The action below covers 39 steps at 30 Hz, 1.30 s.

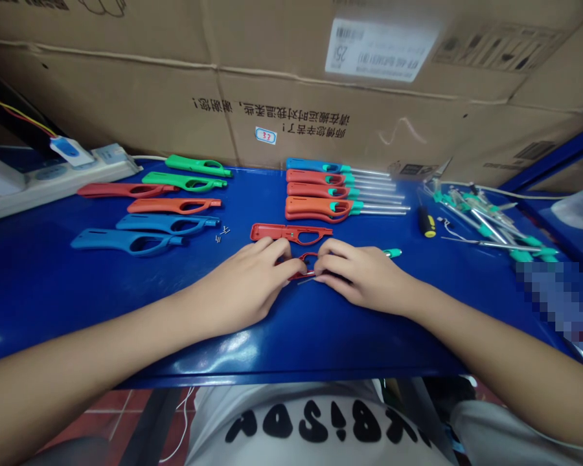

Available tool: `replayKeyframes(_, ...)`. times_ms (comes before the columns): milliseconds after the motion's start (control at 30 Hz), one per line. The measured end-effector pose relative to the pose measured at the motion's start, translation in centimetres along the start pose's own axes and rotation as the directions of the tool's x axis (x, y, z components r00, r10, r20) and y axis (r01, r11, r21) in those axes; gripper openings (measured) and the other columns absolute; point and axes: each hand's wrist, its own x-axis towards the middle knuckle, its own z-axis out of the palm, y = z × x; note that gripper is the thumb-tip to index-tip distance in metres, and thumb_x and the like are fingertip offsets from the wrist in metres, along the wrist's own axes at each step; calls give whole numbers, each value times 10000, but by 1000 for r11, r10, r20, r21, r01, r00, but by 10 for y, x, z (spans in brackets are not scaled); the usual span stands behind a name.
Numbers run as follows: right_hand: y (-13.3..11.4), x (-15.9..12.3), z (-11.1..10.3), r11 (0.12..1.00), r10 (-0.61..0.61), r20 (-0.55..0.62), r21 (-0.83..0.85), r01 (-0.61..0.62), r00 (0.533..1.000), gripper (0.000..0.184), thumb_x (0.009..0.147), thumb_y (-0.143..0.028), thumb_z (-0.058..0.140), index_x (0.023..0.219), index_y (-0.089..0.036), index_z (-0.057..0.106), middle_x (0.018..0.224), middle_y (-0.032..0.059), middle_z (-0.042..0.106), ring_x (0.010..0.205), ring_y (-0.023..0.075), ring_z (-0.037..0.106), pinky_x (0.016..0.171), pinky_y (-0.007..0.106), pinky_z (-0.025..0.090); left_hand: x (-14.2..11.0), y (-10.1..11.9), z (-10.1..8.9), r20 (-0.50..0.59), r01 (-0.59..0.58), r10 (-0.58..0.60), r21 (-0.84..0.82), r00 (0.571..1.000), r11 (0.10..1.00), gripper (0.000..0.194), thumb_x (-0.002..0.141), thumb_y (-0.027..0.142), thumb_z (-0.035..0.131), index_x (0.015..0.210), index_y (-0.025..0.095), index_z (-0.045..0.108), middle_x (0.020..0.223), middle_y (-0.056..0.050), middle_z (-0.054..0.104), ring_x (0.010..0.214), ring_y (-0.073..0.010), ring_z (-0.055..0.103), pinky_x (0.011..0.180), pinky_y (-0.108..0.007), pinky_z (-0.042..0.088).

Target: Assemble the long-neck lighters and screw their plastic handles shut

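My left hand (245,288) and my right hand (362,275) rest on the blue table (53,285), fingers pinched together on a red lighter shell (305,264) that lies between them. Its teal-tipped metal end (392,252) pokes out past my right hand. Another red half shell (291,232) lies open just beyond my fingers. Most of the held piece is hidden under my hands.
Empty shells in green, red, orange and blue (165,207) lie at the left with small screws (222,233) beside them. Several assembled lighters (340,191) are lined up behind. A yellow-handled screwdriver (426,222) and loose metal inner tubes (486,220) lie right. Cardboard boxes (291,84) stand behind.
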Motion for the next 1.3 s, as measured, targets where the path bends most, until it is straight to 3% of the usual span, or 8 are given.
replayKeyframes(167,1,1,-2,990,56,-35,129,-51,998,94,1015,-277,508,998,-203,563,1016,35,627,834,149,608,650,254,426,0,-2,0,-11,-22,22,22,1000,1000,295,998,145,474,1231,208,645,1077,-97,572,1008,-265,551,841,-415,504)
replayKeyframes(333,4,-1,-2,1000,-28,23,0,28,999,133,1027,-280,484,1066,-208,588,1093,64,629,829,166,622,616,266,411,-3,-2,-1,-21,-49,50,68,999,996,326,1005,152,474,1260,228,663,1082,-95,594,997,-256,561,827,-392,508)
replayKeyframes(433,7,-1,-4,999,-37,23,24,36,999,171,1043,-289,445,1039,-204,593,1069,70,636,842,172,625,631,270,419,-4,-2,-2,-19,-57,59,77,998,995,333,1009,154,472,1265,233,670,1085,-91,600,1002,-251,565,843,-395,512)
replayKeyframes(533,9,-1,-5,985,9,-13,175,-7,1000,128,1025,-276,480,995,-197,576,1001,64,640,841,170,612,666,268,437,-3,-3,-3,-17,-59,60,86,998,995,350,1014,161,472,1295,250,662,1093,-86,606,1005,-245,570,841,-387,519)
replayKeyframes(667,11,-1,-5,947,120,-73,308,-92,990,39,960,-198,564,994,-181,575,856,17,635,646,116,540,622,247,414,-3,-4,-4,-3,-52,52,97,999,994,355,1020,186,479,1312,272,661,1097,-83,615,988,-234,583,831,-373,532)
replayKeyframes(833,13,1,-2,938,94,-93,342,-56,991,72,897,-121,606,941,-171,633,814,-6,612,593,85,482,610,225,399,-4,-5,-2,-2,-54,54,98,999,994,397,1014,170,481,1361,292,629,1155,-90,618,1031,-240,596,860,-386,544)
replayKeyframes(1100,11,4,-1,911,189,-90,387,-141,978,25,903,-174,639,905,-170,664,724,-27,573,525,72,424,546,217,355,-2,-6,0,2,-103,104,149,995,983,431,991,134,498,1380,274,619,1290,-102,614,1146,-289,567,946,-469,540)
replayKeyframes(1300,10,5,-2,900,203,-59,405,-163,977,17,884,-157,659,888,-169,671,729,-31,562,540,69,425,558,218,357,-2,-5,-2,1,-116,118,165,993,979,425,992,143,503,1384,265,613,1300,-103,623,1138,-285,571,943,-460,545)
